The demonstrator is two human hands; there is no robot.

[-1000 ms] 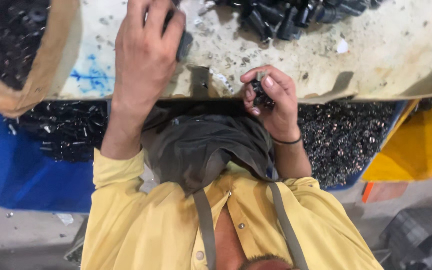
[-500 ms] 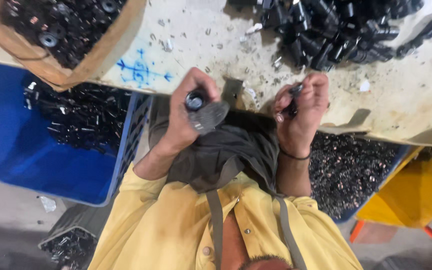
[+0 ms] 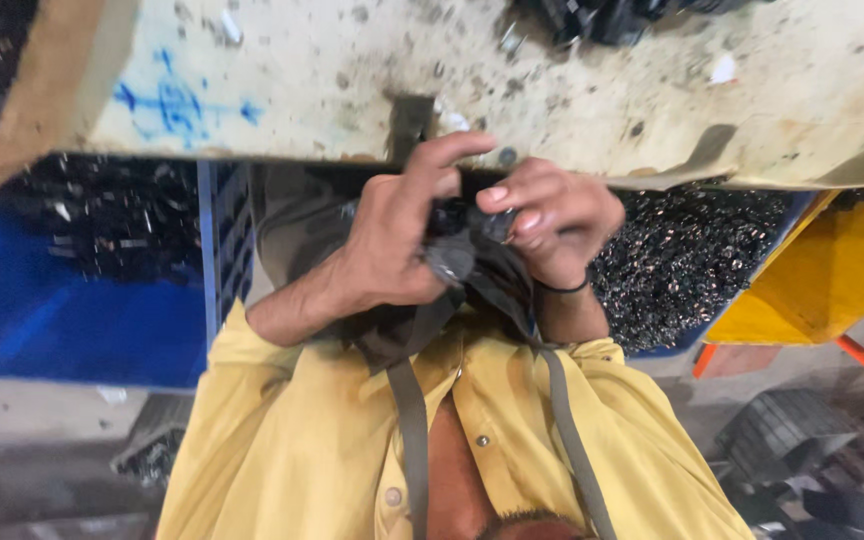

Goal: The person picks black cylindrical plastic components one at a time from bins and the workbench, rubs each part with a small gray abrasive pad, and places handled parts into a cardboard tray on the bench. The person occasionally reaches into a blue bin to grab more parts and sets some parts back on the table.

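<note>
My left hand [image 3: 392, 240] and my right hand [image 3: 552, 220] meet at the near edge of the dirty white table [image 3: 352, 60], just above my lap. Between them is a fold of my dark apron cloth [image 3: 462, 265]. A small dark metal part [image 3: 445, 268] is wrapped in it, mostly hidden by my fingers. My left hand grips the cloth and the part, with its index finger raised. My right hand, with a black band on the wrist, pinches the same bundle from the other side. I wear a yellow shirt [image 3: 302, 440].
A blue crate [image 3: 72, 320] of black metal parts stands under the table at left. At right is a bin of shiny small rings [image 3: 682, 265], beside a yellow container [image 3: 822, 280]. A pile of black parts [image 3: 602, 15] and a cardboard box [image 3: 22, 150] are on the table.
My left hand came back from the table with a dark part and cloth. My right hand moved left to meet it. The hands, apart before, now press together.
</note>
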